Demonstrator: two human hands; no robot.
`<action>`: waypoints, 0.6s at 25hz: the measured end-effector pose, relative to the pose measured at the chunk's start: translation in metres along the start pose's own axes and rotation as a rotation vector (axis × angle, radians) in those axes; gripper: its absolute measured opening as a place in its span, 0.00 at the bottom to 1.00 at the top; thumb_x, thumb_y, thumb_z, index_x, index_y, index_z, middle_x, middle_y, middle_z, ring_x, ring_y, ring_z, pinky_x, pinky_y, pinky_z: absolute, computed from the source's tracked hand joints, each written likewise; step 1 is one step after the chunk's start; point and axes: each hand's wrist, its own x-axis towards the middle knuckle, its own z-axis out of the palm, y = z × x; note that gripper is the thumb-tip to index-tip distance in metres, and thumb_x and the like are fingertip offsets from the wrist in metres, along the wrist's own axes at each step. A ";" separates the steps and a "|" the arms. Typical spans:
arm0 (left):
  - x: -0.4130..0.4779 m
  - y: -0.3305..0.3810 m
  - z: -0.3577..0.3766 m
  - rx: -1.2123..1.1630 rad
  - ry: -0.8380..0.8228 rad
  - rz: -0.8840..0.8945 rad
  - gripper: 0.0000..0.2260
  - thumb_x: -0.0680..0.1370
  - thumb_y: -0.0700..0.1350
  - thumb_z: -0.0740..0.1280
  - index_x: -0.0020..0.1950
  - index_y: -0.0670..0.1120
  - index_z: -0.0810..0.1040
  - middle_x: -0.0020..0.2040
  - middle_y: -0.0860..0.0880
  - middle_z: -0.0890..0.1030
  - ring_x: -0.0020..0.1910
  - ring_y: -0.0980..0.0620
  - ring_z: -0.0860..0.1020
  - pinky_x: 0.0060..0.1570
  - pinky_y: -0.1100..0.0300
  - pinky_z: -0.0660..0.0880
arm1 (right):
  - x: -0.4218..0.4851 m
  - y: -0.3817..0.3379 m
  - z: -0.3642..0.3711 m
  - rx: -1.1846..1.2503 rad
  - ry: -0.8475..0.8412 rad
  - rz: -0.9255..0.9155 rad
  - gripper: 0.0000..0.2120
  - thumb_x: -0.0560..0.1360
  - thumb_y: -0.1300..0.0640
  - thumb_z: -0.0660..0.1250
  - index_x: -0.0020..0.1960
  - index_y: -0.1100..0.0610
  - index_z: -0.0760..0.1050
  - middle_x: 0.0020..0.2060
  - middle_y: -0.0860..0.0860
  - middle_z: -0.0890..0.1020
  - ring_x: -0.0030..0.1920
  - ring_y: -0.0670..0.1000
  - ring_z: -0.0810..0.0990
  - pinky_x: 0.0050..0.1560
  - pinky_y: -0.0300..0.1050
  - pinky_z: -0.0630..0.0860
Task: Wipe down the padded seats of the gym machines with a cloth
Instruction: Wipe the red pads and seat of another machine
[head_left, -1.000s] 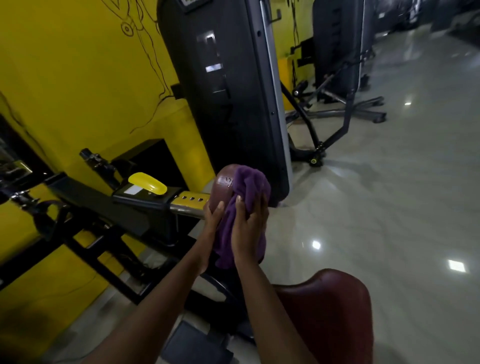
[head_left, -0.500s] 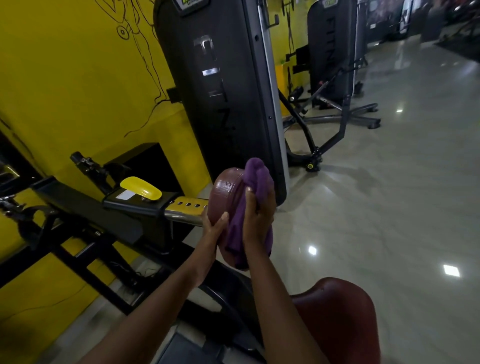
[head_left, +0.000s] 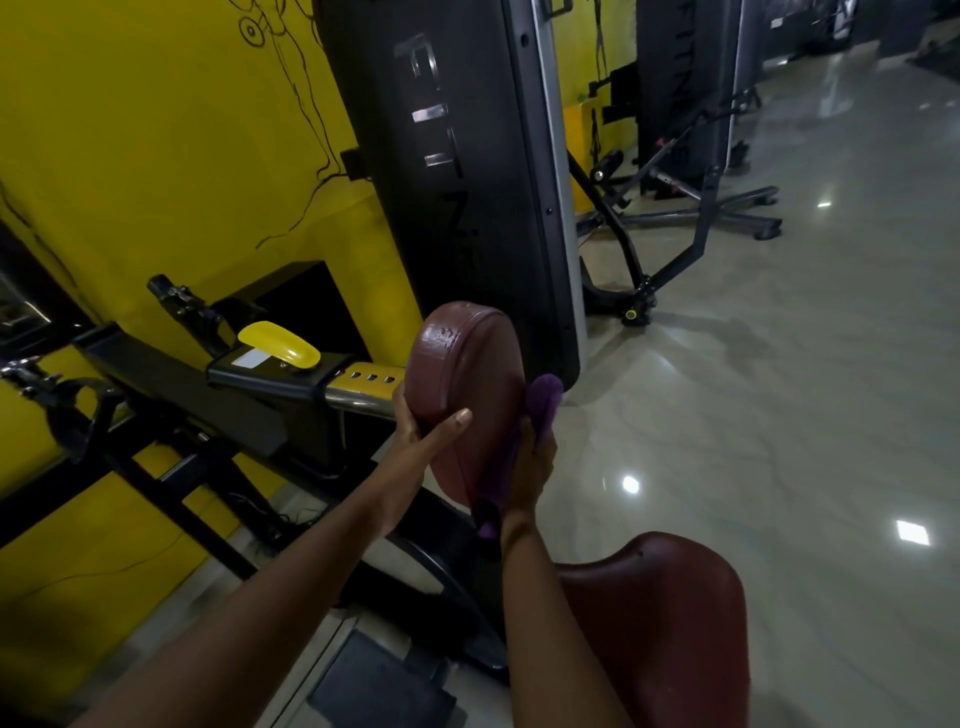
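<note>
At nine o'clock we see the yellow wall (head_left: 156, 156) with black line drawings on it; below it runs the black machine frame (head_left: 182, 384), and on the frame sits a yellow adjustment lever (head_left: 279, 344), with a yellow strip of holes (head_left: 371, 375) just to its three o'clock; our left hand (head_left: 418, 434) grips the near edge of the round maroon pad (head_left: 462, 384), thumb laid over the pad's face and fingers wrapped behind it; the pad stands upright on the end of the chrome bar (head_left: 358, 402), near the centre of the view; at twelve o'clock rises the black weight-stack cover (head_left: 457, 171) with pale lettering; our right hand (head_left: 532, 467) is closed on the purple cloth (head_left: 543, 402), pressing it against the pad's right side; one end of the cloth bunches above the hand at its twelve o'clock, the other hangs down past the wrist at six o'clock; at five o'clock lies the maroon padded seat (head_left: 675, 623), apart from both hands; at one o'clock a second machine (head_left: 691, 104) stands on the glossy tiled floor (head_left: 779, 415), well apart from us; bright ceiling-light reflections dot the floor at three o'clock.
</note>
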 end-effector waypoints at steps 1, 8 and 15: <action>-0.001 0.000 0.001 -0.005 0.006 -0.003 0.39 0.70 0.51 0.68 0.72 0.64 0.47 0.62 0.60 0.68 0.61 0.62 0.71 0.60 0.59 0.71 | -0.007 0.009 -0.002 0.026 0.005 0.018 0.37 0.67 0.32 0.62 0.69 0.54 0.68 0.62 0.56 0.76 0.62 0.55 0.75 0.64 0.57 0.70; -0.005 0.004 0.002 -0.017 0.014 -0.024 0.43 0.64 0.66 0.67 0.73 0.63 0.47 0.68 0.56 0.65 0.65 0.55 0.68 0.61 0.59 0.70 | -0.065 -0.020 -0.028 -0.186 -0.112 -0.332 0.37 0.71 0.36 0.56 0.69 0.61 0.67 0.64 0.59 0.74 0.63 0.56 0.73 0.65 0.50 0.70; -0.007 0.000 0.003 -0.068 0.049 0.018 0.41 0.62 0.74 0.64 0.72 0.65 0.56 0.73 0.57 0.65 0.69 0.56 0.67 0.66 0.54 0.67 | -0.040 -0.119 -0.017 -0.469 -0.399 -0.957 0.21 0.75 0.41 0.57 0.67 0.44 0.64 0.69 0.46 0.66 0.67 0.47 0.63 0.66 0.41 0.63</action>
